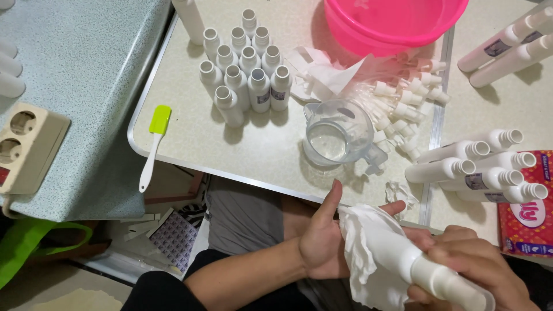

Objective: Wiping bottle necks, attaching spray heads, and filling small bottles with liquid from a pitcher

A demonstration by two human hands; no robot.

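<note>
My left hand holds a white tissue wrapped around a white plastic bottle. The bottle lies tilted, cap end toward the lower right. My right hand grips that capped end, its fingers closed around it. Both hands hover over my lap, just in front of the table's near edge.
On the cream table stand several open white bottles, a clear measuring jug, a pile of spray caps, a pink basin and a green-headed spatula. More bottles lie at right beside a red tissue pack. A power strip sits left.
</note>
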